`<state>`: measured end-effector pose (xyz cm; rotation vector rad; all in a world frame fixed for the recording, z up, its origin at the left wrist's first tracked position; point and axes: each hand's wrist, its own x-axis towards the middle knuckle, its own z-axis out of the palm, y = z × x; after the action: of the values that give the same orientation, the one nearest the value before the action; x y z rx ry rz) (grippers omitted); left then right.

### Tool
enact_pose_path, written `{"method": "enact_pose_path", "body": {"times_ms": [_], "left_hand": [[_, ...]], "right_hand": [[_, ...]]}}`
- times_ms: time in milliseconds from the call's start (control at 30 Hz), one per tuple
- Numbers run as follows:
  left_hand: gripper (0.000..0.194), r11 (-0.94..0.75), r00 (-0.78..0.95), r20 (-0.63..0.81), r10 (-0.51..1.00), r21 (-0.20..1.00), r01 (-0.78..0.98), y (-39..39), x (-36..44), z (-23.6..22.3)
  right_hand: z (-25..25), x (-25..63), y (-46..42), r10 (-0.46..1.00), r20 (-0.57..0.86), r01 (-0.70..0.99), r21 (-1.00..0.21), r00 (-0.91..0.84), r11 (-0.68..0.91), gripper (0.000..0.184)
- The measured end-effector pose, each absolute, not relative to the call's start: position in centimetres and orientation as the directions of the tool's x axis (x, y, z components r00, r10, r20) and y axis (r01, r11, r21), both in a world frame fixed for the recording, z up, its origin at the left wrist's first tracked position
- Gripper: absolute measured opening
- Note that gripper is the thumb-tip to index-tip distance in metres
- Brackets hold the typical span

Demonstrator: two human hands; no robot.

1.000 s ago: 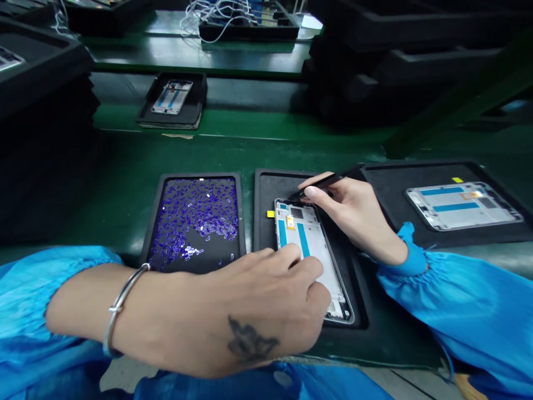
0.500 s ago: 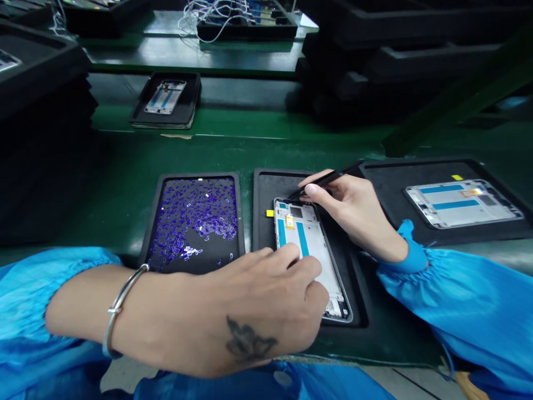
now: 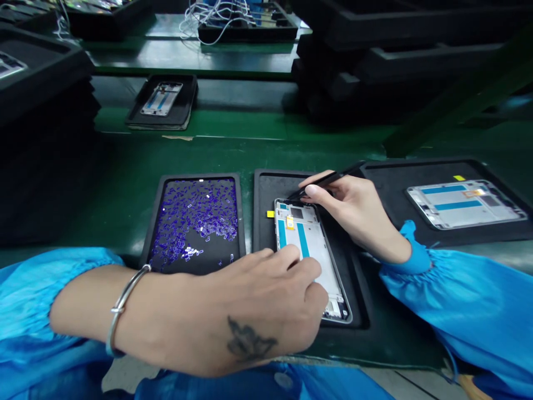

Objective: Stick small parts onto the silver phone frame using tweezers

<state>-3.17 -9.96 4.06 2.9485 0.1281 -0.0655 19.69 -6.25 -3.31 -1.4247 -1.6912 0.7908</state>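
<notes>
A silver phone frame [image 3: 320, 236] with blue strips and an orange flex piece lies in a black tray [image 3: 266, 186] in front of me. My left hand [image 3: 266, 305] curls over its lower left side, gripping it; the fingertips are hidden under the knuckles. Between the thumb and fingers of my right hand [image 3: 350, 205] are black tweezers [image 3: 328, 179], their tips at the frame's top edge. A yellow tab [image 3: 270, 214] sticks out at the frame's left. Beside it, a shallow black tray [image 3: 150, 222] holds many tiny purple-edged pieces [image 3: 208, 222].
To the right, another phone frame [image 3: 466, 204] lies in its own tray [image 3: 387, 172]. Farther back is a small tray [image 3: 189, 103] with a phone frame [image 3: 162, 99]. Stacked black trays rise at left [image 3: 41, 111] and back right [image 3: 375, 66]. White cables [image 3: 216, 14] fill a box behind.
Both hands and the tweezers keep nearly the same place on the phone frame. The view has shifted very slightly.
</notes>
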Motion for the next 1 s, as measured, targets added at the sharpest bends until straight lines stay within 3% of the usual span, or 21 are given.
{"method": "enact_pose_path", "body": {"times_ms": [300, 667, 1000], "left_hand": [[0.008, -0.971, 0.994, -0.038, 0.098, 0.217, 0.104, -9.9, -3.1, 3.9], [0.015, -0.969, 0.993, -0.073, 0.095, 0.222, 0.109, -10.1, -2.9, 3.8], [0.017, -0.985, 0.993, -0.034, 0.109, 0.129, 0.113, -10.3, -2.5, 2.8]], "right_hand": [[-3.1, 19.7, -6.5, 0.967, 0.236, 0.585, -0.773, -0.097, 0.247, 0.016], [-3.2, 19.6, -6.4, 0.963, 0.243, 0.569, -0.779, -0.112, 0.263, 0.014], [-3.7, 19.9, -6.1, 0.965, 0.239, 0.553, -0.793, -0.104, 0.256, 0.018]]}}
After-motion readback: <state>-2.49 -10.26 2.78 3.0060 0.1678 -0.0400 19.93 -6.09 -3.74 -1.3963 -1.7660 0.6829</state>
